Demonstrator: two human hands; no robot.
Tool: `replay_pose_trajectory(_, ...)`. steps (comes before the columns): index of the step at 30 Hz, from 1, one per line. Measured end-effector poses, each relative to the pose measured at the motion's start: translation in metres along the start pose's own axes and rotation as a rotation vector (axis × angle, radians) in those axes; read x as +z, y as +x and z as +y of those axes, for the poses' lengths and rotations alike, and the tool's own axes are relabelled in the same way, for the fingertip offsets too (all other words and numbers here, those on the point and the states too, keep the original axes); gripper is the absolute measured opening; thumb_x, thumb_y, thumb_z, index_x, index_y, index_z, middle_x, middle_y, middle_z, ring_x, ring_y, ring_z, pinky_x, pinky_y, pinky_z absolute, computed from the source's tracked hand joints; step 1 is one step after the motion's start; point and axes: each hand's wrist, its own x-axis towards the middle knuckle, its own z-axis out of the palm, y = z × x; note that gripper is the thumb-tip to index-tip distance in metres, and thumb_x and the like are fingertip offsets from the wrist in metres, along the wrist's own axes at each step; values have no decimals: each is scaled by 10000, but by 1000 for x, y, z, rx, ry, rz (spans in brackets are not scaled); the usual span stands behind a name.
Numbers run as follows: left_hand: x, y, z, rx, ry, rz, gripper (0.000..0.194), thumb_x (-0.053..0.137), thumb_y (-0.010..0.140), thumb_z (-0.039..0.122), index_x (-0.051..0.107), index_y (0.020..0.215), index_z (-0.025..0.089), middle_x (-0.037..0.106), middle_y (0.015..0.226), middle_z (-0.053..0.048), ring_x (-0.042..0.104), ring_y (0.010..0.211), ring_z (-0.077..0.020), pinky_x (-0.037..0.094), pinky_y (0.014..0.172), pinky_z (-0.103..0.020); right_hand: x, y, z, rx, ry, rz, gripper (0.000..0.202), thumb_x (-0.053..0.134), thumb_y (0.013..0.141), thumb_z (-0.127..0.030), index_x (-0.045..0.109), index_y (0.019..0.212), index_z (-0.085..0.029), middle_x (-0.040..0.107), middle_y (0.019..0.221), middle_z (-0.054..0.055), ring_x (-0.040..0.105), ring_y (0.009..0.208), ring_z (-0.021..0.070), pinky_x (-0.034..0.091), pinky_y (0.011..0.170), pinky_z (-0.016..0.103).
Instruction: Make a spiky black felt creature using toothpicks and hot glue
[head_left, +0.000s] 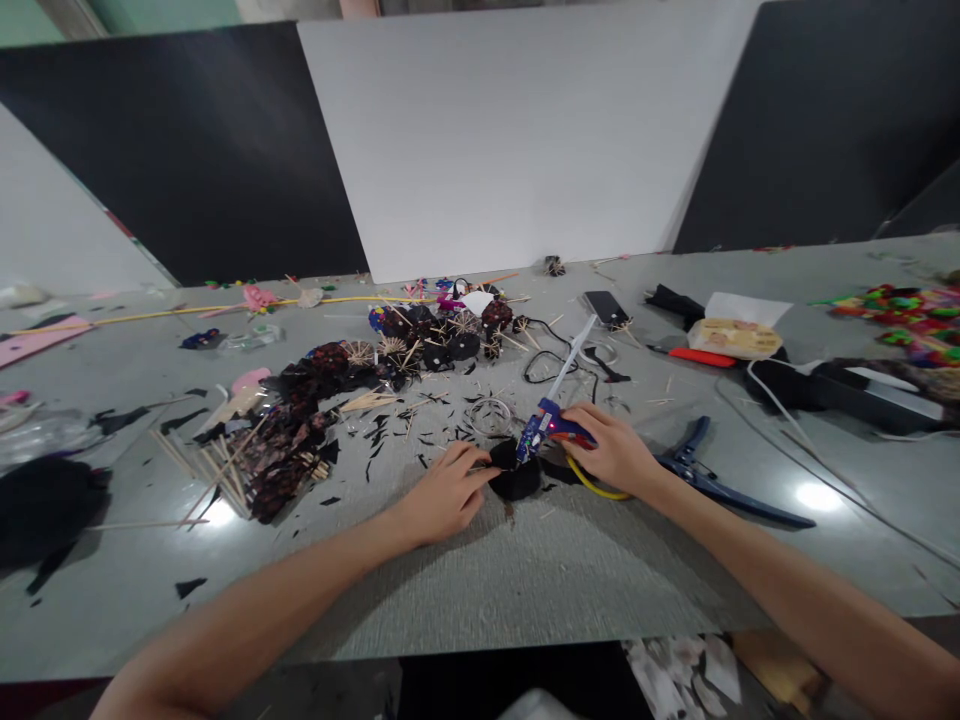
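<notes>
My right hand (609,450) is wrapped round the handle of a blue hot glue gun (534,432), whose nozzle points down at a black fabric piece (517,480). A long whitish glue stick (574,355) sticks up out of the gun's back, and a yellow cord (596,487) hangs from its handle. My left hand (448,490) pinches the left edge of the black piece between thumb and fingers. The nozzle's tip seems to touch or nearly touch the fabric; I cannot tell which. Black scraps (386,430) lie scattered just beyond my left hand.
Dark patterned fabric bundles with wooden sticks (292,440) are heaped to the left. On the right lie blue-handled cutters (720,485), a red-handled tool (701,357) and a phone (606,308). White and black boards (525,140) stand along the back. Colourful fuzzy pieces (911,318) sit far right.
</notes>
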Motion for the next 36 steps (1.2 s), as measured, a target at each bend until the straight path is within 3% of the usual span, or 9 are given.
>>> replay_pose_trajectory(36,0,-1,-1,0,-11,10,476,515,946,86,596,1394,225,580,1333,-119,483,1293,-283,497,1112,-518,-7,0,6,-4,8,3,250,627,929,-251,624,1178,-242,704,1129,103,713,974,278,582,863,410)
